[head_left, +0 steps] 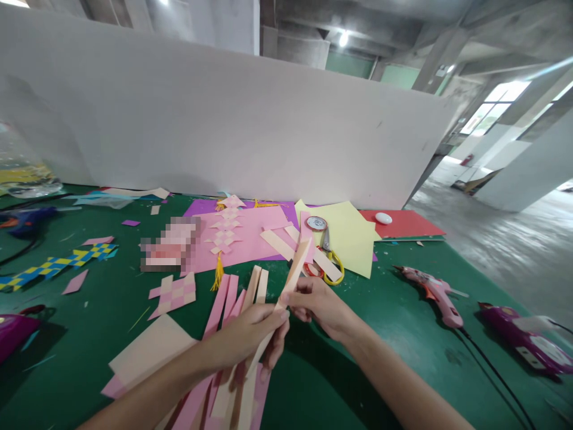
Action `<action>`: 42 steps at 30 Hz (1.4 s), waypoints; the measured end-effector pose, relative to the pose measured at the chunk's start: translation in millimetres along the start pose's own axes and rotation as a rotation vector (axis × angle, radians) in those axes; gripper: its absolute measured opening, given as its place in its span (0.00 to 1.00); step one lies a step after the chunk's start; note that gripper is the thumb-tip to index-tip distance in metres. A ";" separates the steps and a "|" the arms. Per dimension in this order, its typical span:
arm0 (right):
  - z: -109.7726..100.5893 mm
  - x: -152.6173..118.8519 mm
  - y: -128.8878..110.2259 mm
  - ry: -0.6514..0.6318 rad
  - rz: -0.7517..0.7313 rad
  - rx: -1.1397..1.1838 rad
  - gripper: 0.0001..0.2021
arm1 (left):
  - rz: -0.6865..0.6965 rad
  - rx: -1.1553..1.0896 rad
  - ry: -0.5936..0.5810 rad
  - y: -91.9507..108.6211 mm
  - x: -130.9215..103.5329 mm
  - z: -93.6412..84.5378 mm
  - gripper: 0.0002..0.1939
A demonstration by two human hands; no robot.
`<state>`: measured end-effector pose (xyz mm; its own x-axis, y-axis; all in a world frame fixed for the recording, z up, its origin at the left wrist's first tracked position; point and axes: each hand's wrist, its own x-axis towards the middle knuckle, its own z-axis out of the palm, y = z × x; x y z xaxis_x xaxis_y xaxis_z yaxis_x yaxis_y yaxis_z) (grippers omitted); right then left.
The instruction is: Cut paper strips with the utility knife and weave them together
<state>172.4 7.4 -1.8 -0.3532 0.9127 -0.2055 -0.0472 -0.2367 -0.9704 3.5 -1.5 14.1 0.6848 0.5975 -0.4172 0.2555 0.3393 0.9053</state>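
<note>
A long cream paper strip (pixel 296 270) slants upward between my two hands, near the middle of the view. My left hand (pixel 264 334) pinches its lower part, with fingers closed round it. Just above, my right hand (pixel 308 301) grips the same strip between thumb and fingers. Under my left hand lie several pink paper strips (pixel 217 304) and cream strips (pixel 262 285). To the left is a small woven pink and cream piece (pixel 178 294). Beyond it, a woven pink ornament (pixel 226 230) with a yellow tassel (pixel 218 273) rests on pink paper (pixel 264 239).
Yellow-handled scissors (pixel 333 266) and a tape roll (pixel 316 223) lie behind my right hand. On the green table (pixel 380 322), a pink glue gun (pixel 436 292) and a purple device (pixel 523 337) sit at right. A white panel (pixel 224 119) stands behind.
</note>
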 end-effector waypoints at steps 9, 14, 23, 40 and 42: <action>1.2 0.6 1.9 0.011 -0.020 0.033 0.13 | 0.001 0.010 0.007 0.4 -0.6 0.7 0.19; -4.4 0.7 -0.6 0.016 -0.046 0.047 0.13 | -0.018 0.033 -0.004 0.3 -0.8 0.7 0.20; -6.6 -1.2 -3.9 0.025 -0.054 -0.018 0.13 | -0.023 0.043 0.007 -4.7 1.2 0.6 0.21; -11.0 0.2 -3.5 0.026 -0.101 -0.052 0.11 | 0.013 0.082 0.008 -10.1 -0.3 -2.8 0.20; -12.3 -0.1 -3.8 0.021 -0.106 -0.045 0.10 | 0.025 0.072 0.013 -12.7 0.8 -2.7 0.20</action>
<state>184.1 12.2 0.3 -0.3284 0.9389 -0.1032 -0.0410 -0.1233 -0.9915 -1.0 -3.4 2.0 0.6827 0.6147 -0.3951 0.2870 0.2717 0.9186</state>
